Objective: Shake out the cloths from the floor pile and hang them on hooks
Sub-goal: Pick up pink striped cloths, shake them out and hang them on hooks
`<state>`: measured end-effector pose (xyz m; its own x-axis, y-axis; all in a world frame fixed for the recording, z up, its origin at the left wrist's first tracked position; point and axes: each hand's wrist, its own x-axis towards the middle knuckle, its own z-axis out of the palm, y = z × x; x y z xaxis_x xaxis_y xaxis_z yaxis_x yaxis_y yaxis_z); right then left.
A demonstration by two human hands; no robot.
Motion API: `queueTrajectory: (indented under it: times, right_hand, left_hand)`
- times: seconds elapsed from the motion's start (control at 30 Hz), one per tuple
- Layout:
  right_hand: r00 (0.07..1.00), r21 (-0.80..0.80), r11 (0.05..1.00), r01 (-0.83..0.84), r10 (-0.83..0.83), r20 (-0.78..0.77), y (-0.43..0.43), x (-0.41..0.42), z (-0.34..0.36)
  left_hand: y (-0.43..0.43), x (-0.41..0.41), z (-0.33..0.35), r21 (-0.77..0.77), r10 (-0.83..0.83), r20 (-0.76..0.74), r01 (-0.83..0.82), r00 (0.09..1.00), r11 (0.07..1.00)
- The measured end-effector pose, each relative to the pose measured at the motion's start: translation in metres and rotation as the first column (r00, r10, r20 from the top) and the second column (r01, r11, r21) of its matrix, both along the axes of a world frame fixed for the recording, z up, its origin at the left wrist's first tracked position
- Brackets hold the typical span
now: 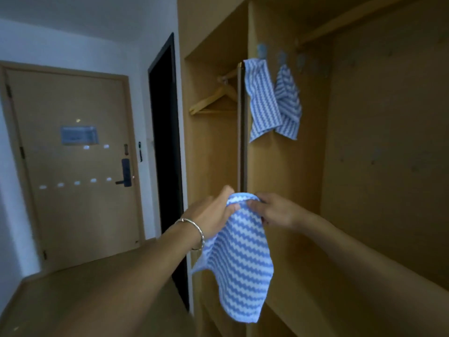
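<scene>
Several hooks (281, 57) blurred; left hand (213, 212), right hand (275, 210) pinch cloth (243, 263).

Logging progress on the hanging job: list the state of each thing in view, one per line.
Held cloth: unhung, drooping from both hands.
Left hand: pinches its top edge.
Right hand: pinches its top edge.
Left hung cloth: on a hook.
Right hung cloth: on a hook.
Entry door: shut.
</scene>
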<state>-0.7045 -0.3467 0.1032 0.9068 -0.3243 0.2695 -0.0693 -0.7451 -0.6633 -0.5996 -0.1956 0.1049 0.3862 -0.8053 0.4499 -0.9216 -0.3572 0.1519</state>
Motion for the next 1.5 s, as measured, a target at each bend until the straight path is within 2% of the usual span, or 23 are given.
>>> queueTrajectory:
  times: [0.17,0.3,0.4,0.47,0.53,0.67,0.9,1.03,1.13,1.27,1.37,1.5]
  right_hand:
    - [0.965,-0.105,0.978,0.178,-0.152,0.213,-0.053,0.007,0.055]
    - [0.872,-0.223,0.892,0.394,-0.285,0.399,-0.095,0.018,0.097]
    - [0.775,-0.271,0.808,0.523,-0.318,0.546,-0.124,0.030,0.121]
    - [0.704,-0.268,0.760,0.593,-0.327,0.630,-0.137,0.038,0.132]
    - [0.640,-0.227,0.752,0.618,-0.314,0.701,-0.150,0.045,0.139]
    - [0.546,-0.168,0.738,0.654,-0.307,0.779,-0.179,0.049,0.144]
    - [0.566,-0.183,0.781,0.597,-0.248,0.786,-0.234,0.036,0.164]
    - [0.581,-0.173,0.808,0.563,-0.238,0.778,-0.268,0.038,0.179]
    - [0.634,-0.155,0.844,0.513,-0.251,0.731,-0.299,0.046,0.184]
    - [0.633,-0.263,0.748,0.609,-0.259,0.730,-0.344,0.048,0.192]
    - [0.610,-0.290,0.680,0.673,-0.290,0.738,-0.377,0.050,0.202]
    - [0.619,-0.344,0.656,0.672,-0.242,0.748,-0.404,0.070,0.221]
  left_hand:
    - [-0.079,0.023,0.057,-0.108,-0.121,0.094,0.131,0.988,0.985]
    - [-0.138,0.045,0.104,-0.200,-0.203,0.185,0.240,0.961,0.950]
    - [-0.173,0.055,0.136,-0.232,-0.237,0.249,0.296,0.939,0.927]
    - [-0.194,0.061,0.154,-0.259,-0.262,0.279,0.335,0.924,0.906]
    - [-0.211,0.067,0.169,-0.259,-0.269,0.318,0.357,0.909,0.898]
    - [-0.237,0.071,0.193,-0.175,-0.231,0.534,0.374,0.813,0.911]
    - [-0.284,0.061,0.219,-0.125,-0.276,0.697,0.491,0.662,0.862]
    - [-0.324,0.059,0.233,-0.182,-0.154,0.722,0.401,0.674,0.898]
    - [-0.358,0.055,0.244,-0.237,-0.068,0.698,0.320,0.713,0.917]
    - [-0.402,0.045,0.258,-0.243,-0.020,0.686,0.255,0.727,0.936]
    - [-0.426,0.045,0.263,-0.228,0.014,0.725,0.221,0.689,0.948]
    - [-0.442,0.062,0.274,-0.288,0.090,0.735,0.190,0.672,0.939]
